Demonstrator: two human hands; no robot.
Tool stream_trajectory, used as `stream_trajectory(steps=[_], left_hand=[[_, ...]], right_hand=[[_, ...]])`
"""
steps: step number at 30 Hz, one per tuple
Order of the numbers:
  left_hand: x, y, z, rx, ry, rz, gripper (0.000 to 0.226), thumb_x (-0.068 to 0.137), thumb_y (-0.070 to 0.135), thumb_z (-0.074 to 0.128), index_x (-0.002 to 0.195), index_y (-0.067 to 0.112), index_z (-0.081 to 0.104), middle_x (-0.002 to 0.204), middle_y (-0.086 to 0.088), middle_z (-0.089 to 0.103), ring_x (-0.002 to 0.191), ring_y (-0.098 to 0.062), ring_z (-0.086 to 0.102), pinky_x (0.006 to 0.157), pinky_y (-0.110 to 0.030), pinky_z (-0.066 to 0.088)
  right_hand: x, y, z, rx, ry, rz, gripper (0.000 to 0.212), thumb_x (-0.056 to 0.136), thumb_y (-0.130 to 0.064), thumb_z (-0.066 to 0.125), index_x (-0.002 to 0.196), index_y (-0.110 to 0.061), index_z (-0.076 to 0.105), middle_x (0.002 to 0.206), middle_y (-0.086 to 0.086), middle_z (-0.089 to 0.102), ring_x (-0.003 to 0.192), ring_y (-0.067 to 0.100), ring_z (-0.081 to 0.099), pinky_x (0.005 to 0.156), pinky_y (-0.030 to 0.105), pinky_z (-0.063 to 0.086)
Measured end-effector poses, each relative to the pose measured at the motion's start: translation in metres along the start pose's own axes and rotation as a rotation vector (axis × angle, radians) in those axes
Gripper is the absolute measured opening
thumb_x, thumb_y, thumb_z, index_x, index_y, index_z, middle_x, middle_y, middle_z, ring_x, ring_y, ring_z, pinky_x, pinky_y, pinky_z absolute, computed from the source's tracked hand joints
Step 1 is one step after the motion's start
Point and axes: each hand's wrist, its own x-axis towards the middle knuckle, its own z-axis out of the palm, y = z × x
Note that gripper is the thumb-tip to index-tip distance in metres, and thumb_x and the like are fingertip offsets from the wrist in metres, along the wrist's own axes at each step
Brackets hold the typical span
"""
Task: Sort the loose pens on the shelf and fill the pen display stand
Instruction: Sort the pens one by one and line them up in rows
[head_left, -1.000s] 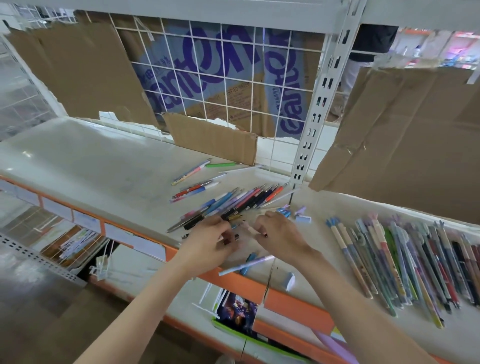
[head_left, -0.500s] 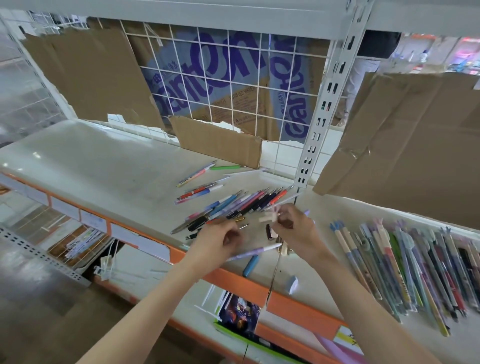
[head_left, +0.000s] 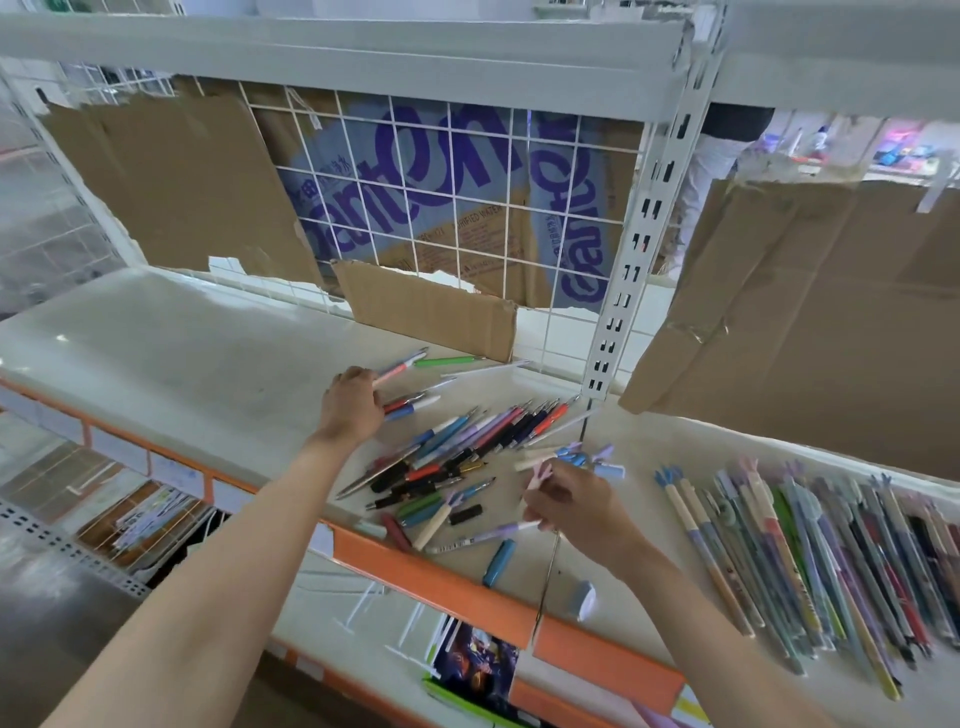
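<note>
Left hand is reaching to the far pens: fingers curling onto a pink pen, and it looks like a pinch, though contact is partly hidden. A green pen is lying just beyond it, and a red/blue pair is sitting just beside the hand.

Right hand is gripping a pen with a pale topper, likely parking it while the left fetches a match.

Mixed pile is lying fanned mid-shelf, unsorted. Sorted row is lying parallel on the right, presumably grouped by type for loading. A loose cap is sitting near the shelf edge.

Display stand isn't in view.

Both forearms are extending forward, left further out, right wrist bent inward.
</note>
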Motion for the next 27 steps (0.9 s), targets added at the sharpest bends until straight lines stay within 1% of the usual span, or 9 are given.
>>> stream_trajectory(steps=[5,8,11,14,17,19,21,23,27], left_hand=[[0.007,0.007,-0.004,0.051,0.017,-0.012,0.014,0.088,0.011,0.053,0.098,0.006,0.062,0.104,-0.017,0.059,0.099,-0.035,0.052,0.08,-0.038,0.043],[-0.001,0.009,-0.001,0.023,0.016,0.01,0.013,0.085,0.006,0.056,0.095,0.005,0.063,0.1,-0.015,0.058,0.096,-0.033,0.054,0.075,-0.037,0.043],[-0.012,0.007,-0.002,0.074,-0.115,0.061,0.013,0.085,0.006,0.056,0.096,0.002,0.061,0.093,-0.013,0.054,0.089,-0.03,0.055,0.071,-0.034,0.043],[-0.021,0.007,-0.009,0.166,-0.273,0.101,0.006,0.087,0.009,0.054,0.088,0.004,0.058,0.09,-0.011,0.049,0.084,-0.026,0.053,0.067,-0.03,0.04],[-0.031,0.008,-0.016,0.21,-0.304,0.088,0.011,0.092,0.014,0.049,0.093,0.004,0.055,0.102,-0.013,0.043,0.101,-0.031,0.047,0.082,-0.035,0.044],[-0.041,0.01,-0.018,0.211,-0.201,0.087,0.02,0.095,0.019,0.046,0.104,0.003,0.055,0.111,-0.015,0.042,0.107,-0.031,0.042,0.091,-0.038,0.041],[-0.056,0.017,-0.019,-0.01,-0.078,0.113,0.016,0.096,0.015,0.044,0.105,0.004,0.05,0.105,-0.013,0.048,0.098,-0.029,0.047,0.079,-0.033,0.04],[-0.078,0.028,-0.018,-0.281,-0.054,0.163,0.006,0.096,0.009,0.042,0.101,0.009,0.044,0.091,-0.006,0.052,0.08,-0.024,0.049,0.062,-0.029,0.033],[-0.117,0.045,-0.012,-0.487,-0.102,0.374,0.018,0.097,0.002,0.041,0.108,0.008,0.054,0.085,0.002,0.053,0.072,-0.013,0.049,0.065,-0.028,0.037]], right_hand=[[0.003,0.0,-0.002,-0.029,0.04,0.011,0.014,0.087,-0.007,0.058,0.077,-0.017,0.056,0.07,-0.004,0.067,0.052,-0.003,0.058,0.052,0.013,0.045],[0.002,0.0,-0.007,0.0,0.067,0.006,0.015,0.087,-0.005,0.057,0.076,-0.015,0.056,0.07,-0.004,0.068,0.058,0.008,0.063,0.057,0.021,0.051],[-0.001,-0.001,-0.011,0.044,0.085,0.01,0.015,0.087,-0.004,0.057,0.078,-0.016,0.057,0.074,0.0,0.07,0.066,0.011,0.066,0.067,0.028,0.053],[-0.002,-0.005,-0.012,0.125,0.08,0.011,0.015,0.088,-0.003,0.056,0.08,-0.016,0.058,0.075,0.0,0.07,0.064,0.004,0.065,0.067,0.022,0.052],[0.001,-0.01,-0.01,0.156,0.099,0.016,0.004,0.088,-0.007,0.057,0.086,-0.009,0.061,0.073,-0.002,0.071,0.059,0.001,0.063,0.06,0.015,0.049],[0.003,-0.012,-0.009,0.222,0.133,0.013,0.006,0.089,-0.008,0.058,0.089,-0.002,0.06,0.071,-0.001,0.071,0.059,0.004,0.063,0.061,0.016,0.05],[0.004,-0.014,-0.01,0.34,0.181,0.003,0.01,0.09,-0.007,0.058,0.089,0.003,0.058,0.068,0.001,0.07,0.064,0.012,0.065,0.067,0.027,0.054],[0.003,-0.018,-0.012,0.504,0.241,-0.031,0.01,0.091,-0.006,0.057,0.088,0.003,0.058,0.068,0.002,0.07,0.067,0.016,0.067,0.067,0.029,0.056],[0.0,-0.029,-0.02,0.753,0.329,-0.136,0.009,0.094,-0.009,0.053,0.092,-0.006,0.061,0.074,-0.001,0.07,0.073,0.012,0.068,0.061,0.019,0.051]])
